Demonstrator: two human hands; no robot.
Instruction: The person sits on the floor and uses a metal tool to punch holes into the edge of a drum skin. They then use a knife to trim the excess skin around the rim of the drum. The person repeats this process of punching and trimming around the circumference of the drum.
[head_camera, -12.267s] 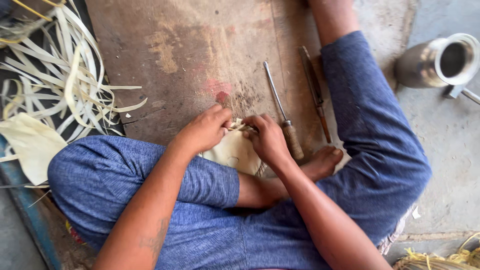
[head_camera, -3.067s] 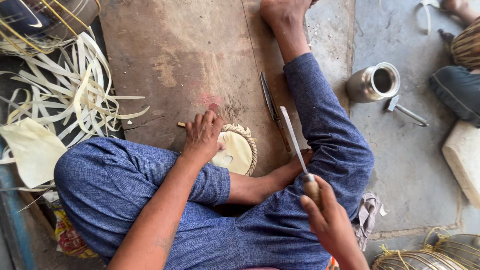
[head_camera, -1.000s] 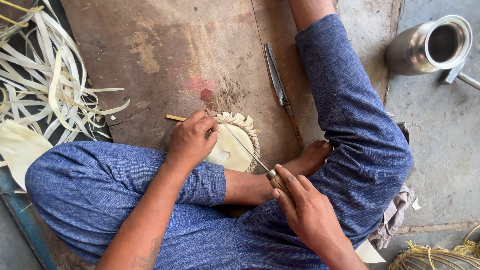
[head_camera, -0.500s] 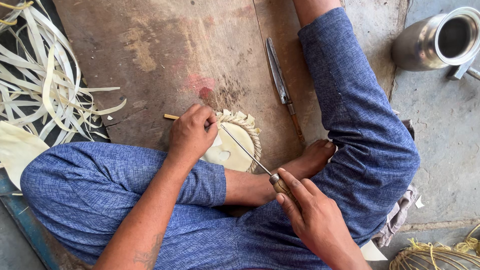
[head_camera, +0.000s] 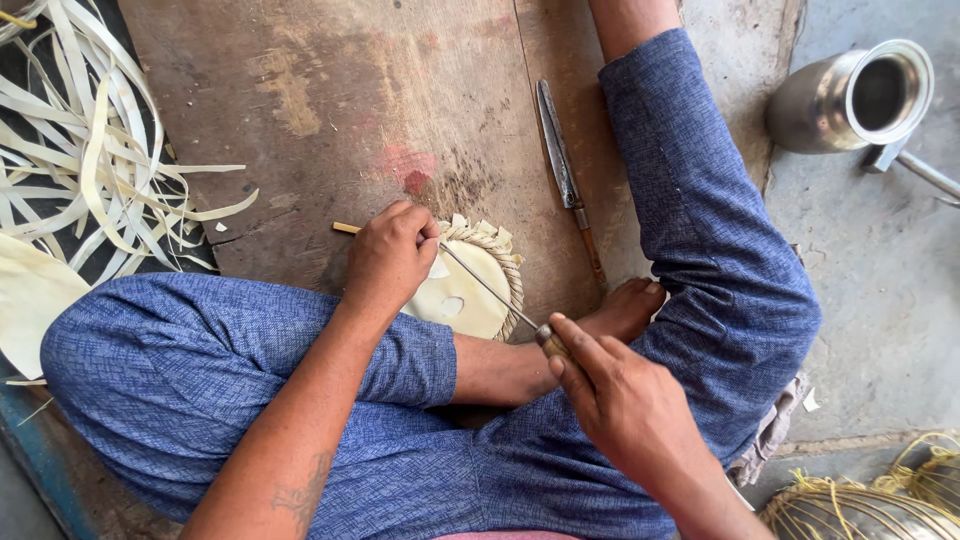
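Observation:
My left hand (head_camera: 388, 258) presses down on a small round woven disc (head_camera: 470, 288) of pale leaf with a coiled rim, lying on a wooden board (head_camera: 340, 110); a thin pale stick pokes out left of the fingers. My right hand (head_camera: 620, 395) grips the wooden handle of a thin metal awl (head_camera: 488, 287), whose point runs up-left across the disc to my left fingers. My legs in blue trousers are crossed around the work.
A second knife (head_camera: 565, 175) lies on the board beside my right leg. Loose pale leaf strips (head_camera: 90, 170) are heaped at left. A steel jug (head_camera: 850, 95) stands on the concrete at upper right. Bundled straw-coloured fibre (head_camera: 870, 500) sits at bottom right.
Earlier both hands worked the disc; then my right hand lifted a tool. Over the last second the awl's point stays at the disc's rim by my left fingers, hands barely shifting.

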